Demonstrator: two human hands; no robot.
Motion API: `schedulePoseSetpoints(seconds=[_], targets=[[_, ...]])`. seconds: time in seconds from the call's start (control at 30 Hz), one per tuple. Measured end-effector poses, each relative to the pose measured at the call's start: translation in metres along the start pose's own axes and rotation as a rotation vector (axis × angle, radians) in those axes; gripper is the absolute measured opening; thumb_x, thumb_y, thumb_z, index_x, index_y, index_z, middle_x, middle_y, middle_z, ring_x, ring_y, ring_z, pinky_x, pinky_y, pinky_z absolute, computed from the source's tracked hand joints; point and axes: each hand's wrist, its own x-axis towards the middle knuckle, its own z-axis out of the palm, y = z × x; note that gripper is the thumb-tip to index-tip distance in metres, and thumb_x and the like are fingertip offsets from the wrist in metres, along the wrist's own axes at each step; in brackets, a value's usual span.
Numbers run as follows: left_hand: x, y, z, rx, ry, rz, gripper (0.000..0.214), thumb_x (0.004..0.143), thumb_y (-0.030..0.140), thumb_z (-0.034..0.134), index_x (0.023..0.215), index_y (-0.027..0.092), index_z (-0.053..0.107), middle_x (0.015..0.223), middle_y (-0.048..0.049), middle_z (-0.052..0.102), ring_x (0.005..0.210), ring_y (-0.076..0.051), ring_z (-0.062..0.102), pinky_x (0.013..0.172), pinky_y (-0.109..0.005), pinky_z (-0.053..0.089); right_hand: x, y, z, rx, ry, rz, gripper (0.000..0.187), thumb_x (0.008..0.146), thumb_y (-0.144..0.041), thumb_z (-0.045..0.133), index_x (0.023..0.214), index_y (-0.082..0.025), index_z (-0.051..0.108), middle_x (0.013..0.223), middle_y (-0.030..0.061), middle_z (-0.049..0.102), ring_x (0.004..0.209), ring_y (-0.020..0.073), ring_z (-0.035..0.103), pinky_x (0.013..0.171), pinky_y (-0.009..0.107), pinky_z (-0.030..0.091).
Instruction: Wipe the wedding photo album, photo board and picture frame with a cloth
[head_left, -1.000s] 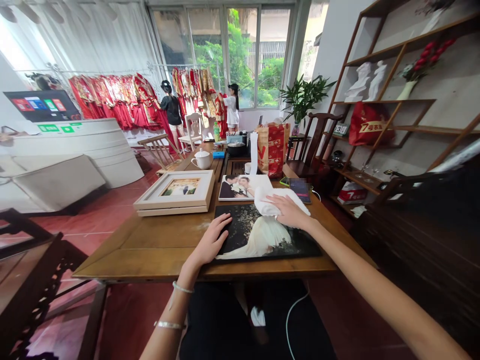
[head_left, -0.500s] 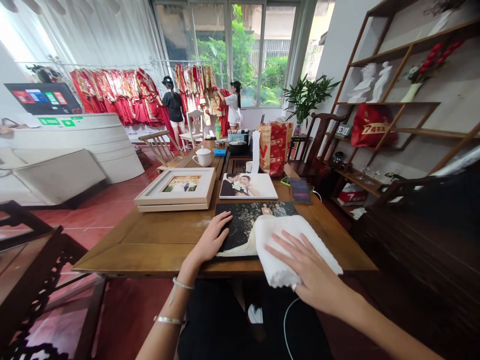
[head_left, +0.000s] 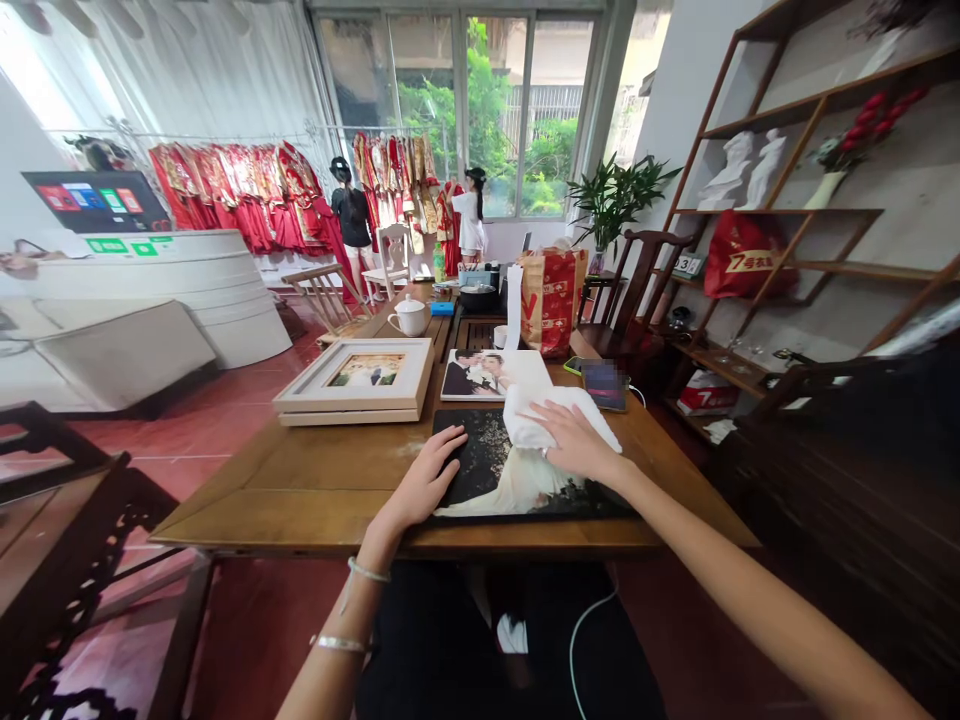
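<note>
Cloth point(head_left: 524, 398) moved up photo panel point(head_left: 480, 475) under spread right hand point(head_left: 576, 440); left hand point(head_left: 426, 478) flat.

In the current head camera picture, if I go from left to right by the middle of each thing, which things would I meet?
Black monitor → light picture frame → left hand → wedding photo print → white cloth → red bag → vase of red flowers.
</note>
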Motion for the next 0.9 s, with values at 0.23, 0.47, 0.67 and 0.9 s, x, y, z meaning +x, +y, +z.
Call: schedulePoseSetpoints(seconds=[0.23, 0.47, 0.67, 0.9], targets=[[0.0, 0.0, -0.001, 0.0, 0.008, 0.021, 0.039, 0.092, 0.026, 0.039, 0.13, 0.021, 0.049, 0.144, -0.0091, 0.042, 0.135, -0.021, 0.034, 0.114, -0.045, 0.024, 0.025, -0.008, 0.0, 0.0, 0.017, 0.052, 0.067, 0.075, -0.015, 0.046, 0.14, -0.024, 0.039, 0.149, 0.0061, 0.032, 0.137, 0.0316, 0.022, 0.107, 0.06, 0.012], [0.001, -0.005, 0.003, -0.001, 0.019, 0.023, 0.039, 0.091, 0.027, 0.039, 0.129, 0.02, 0.051, 0.143, -0.0102, 0.042, 0.135, -0.022, 0.034, 0.114, -0.046, 0.024, -0.073, -0.058, 0.015, -0.023, 0.014, -0.11, 0.091, 0.058, -0.008, 0.047, 0.144, -0.03, 0.029, 0.152, 0.0024, 0.025, 0.14, 0.0298, 0.01, 0.109, 0.06, 0.005], [0.0, -0.003, 0.003, 0.0, 0.02, 0.019, 0.039, 0.091, 0.026, 0.039, 0.128, 0.019, 0.051, 0.142, -0.0097, 0.043, 0.135, -0.022, 0.035, 0.114, -0.044, 0.024, -0.122, -0.071, 0.016, -0.006, -0.007, -0.189, 0.102, 0.05, -0.005, 0.045, 0.146, -0.035, 0.021, 0.155, -0.0014, 0.015, 0.141, 0.0278, 0.004, 0.109, 0.059, 0.002], [0.0, -0.003, 0.002, -0.008, 0.016, 0.022, 0.039, 0.091, 0.026, 0.039, 0.129, 0.022, 0.05, 0.143, -0.0087, 0.042, 0.135, -0.021, 0.035, 0.114, -0.045, 0.024, -0.063, -0.036, 0.005, 0.012, -0.029, -0.112, 0.091, 0.059, -0.008, 0.047, 0.143, -0.037, 0.028, 0.152, -0.0019, 0.024, 0.14, 0.0271, 0.014, 0.108, 0.06, 0.009]])
